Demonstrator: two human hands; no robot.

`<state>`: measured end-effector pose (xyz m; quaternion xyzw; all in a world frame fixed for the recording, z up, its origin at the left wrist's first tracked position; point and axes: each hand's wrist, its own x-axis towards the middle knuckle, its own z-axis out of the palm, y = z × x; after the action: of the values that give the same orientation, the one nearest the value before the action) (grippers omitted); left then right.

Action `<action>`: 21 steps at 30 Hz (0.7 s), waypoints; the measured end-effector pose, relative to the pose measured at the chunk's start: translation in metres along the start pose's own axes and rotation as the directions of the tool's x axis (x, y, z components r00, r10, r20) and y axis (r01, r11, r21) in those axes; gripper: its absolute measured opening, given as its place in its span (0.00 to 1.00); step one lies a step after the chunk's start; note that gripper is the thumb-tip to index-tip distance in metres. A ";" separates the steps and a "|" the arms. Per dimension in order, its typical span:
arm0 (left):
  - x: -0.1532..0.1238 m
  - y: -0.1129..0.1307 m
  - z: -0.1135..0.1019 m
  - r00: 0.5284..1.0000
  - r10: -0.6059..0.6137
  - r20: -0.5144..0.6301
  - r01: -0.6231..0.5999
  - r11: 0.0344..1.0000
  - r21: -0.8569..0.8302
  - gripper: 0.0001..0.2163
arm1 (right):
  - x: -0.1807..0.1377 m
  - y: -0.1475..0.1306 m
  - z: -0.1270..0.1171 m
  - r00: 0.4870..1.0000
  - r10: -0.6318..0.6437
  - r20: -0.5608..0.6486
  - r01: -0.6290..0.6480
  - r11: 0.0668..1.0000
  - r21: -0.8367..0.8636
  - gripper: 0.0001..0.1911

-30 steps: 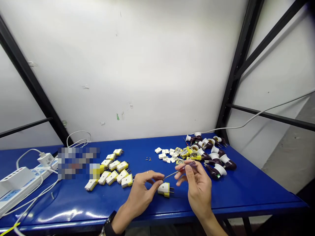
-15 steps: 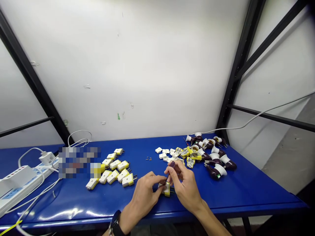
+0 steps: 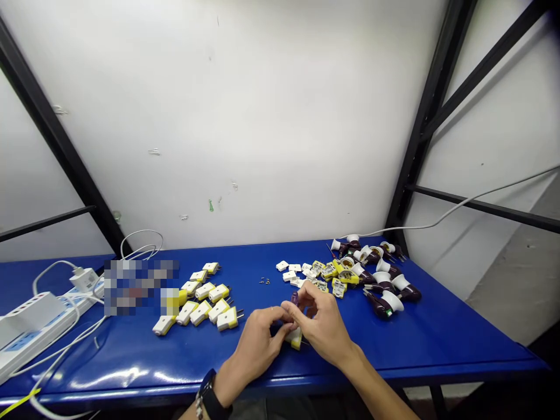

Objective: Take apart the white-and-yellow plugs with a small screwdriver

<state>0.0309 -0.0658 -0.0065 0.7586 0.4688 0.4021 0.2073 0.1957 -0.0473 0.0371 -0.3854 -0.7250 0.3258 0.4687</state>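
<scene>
My left hand pinches a yellow and white plug against the blue table near its front edge. My right hand is closed round a small screwdriver with a dark purple handle, held upright over the plug. The screwdriver's tip is hidden between my fingers. Both hands touch each other above the plug.
Several assembled yellow and white plugs lie left of my hands. Loose white and yellow plug parts and dark maroon lamp sockets sit at the back right. Tiny screws lie mid-table. A white power strip with cables is far left.
My right hand swung the screwdriver from a flat, pointing-left hold to upright and came down onto the plug. My left hand closed in on the plug.
</scene>
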 end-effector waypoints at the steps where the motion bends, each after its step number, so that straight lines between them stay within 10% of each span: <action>1: 0.001 0.000 0.000 1.000 0.008 0.007 -0.008 1.000 0.005 0.08 | 0.000 0.000 0.000 1.000 0.004 -0.001 -0.004 1.000 0.020 0.09; 21: -0.002 0.004 -0.001 1.000 0.025 -0.014 -0.024 0.997 0.073 0.08 | -0.002 -0.003 0.000 0.988 -0.148 -0.050 0.147 0.989 -0.023 0.10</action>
<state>0.0316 -0.0694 -0.0035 0.7684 0.4754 0.3929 0.1709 0.1956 -0.0502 0.0385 -0.3435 -0.7422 0.2734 0.5063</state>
